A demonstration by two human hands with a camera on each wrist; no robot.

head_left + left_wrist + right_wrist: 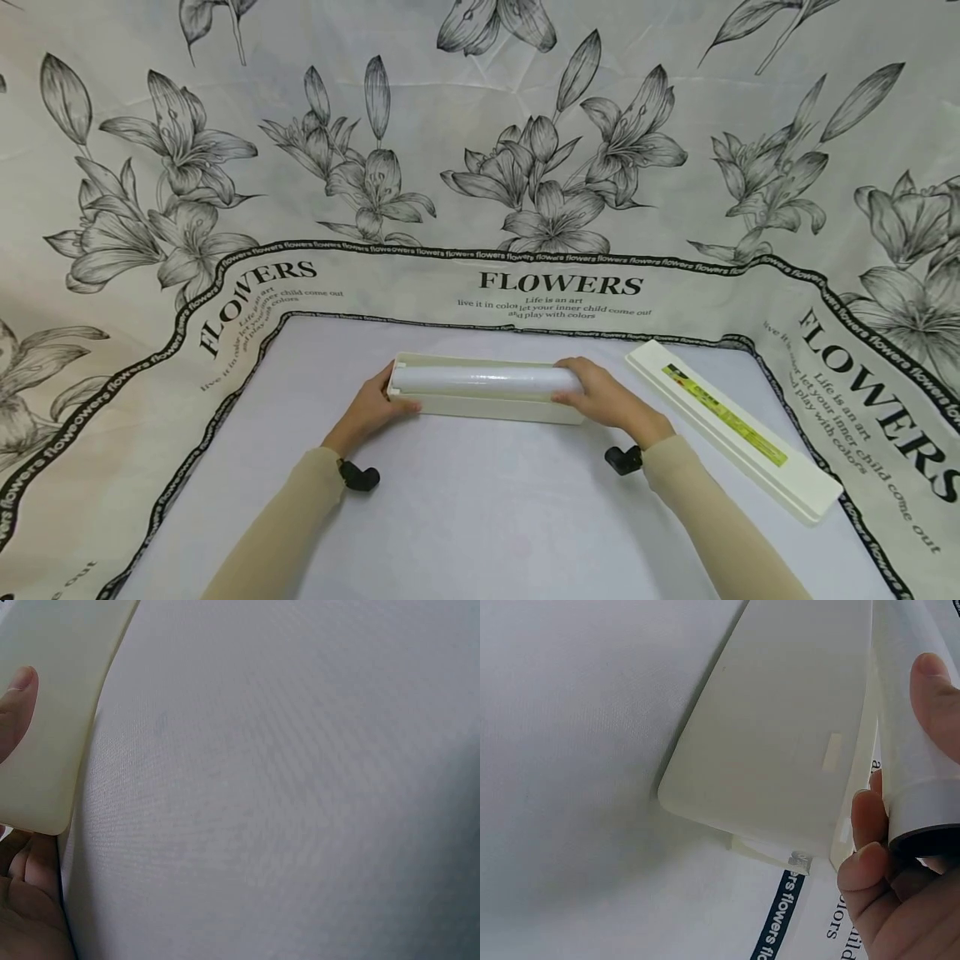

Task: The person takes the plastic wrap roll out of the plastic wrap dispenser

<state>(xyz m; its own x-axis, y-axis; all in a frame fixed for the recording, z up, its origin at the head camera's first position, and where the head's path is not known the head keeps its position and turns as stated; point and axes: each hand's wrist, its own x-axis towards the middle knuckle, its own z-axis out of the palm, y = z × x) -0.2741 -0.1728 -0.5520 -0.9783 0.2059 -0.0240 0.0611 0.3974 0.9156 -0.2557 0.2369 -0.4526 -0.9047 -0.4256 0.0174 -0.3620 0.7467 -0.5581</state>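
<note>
A long cream dispenser box [495,408] lies on the white cloth with its top uncovered. Inside its left part sits a glossy roll of plastic wrap [480,379]. My left hand [372,404] grips the box's left end, thumb on the front wall [45,750] and fingers round the end. With my right hand [600,392] I hold the roll's right end between thumb and fingers. In the right wrist view the roll [915,772] shows a dark-rimmed end that stands above the box's edge; its left end is down at the box's end fitting.
To the right, the long cream lid [735,433] with a yellow-green label lies at a slant, its far end near the cloth's printed border. Flower-printed fabric [480,208] rises behind and at both sides.
</note>
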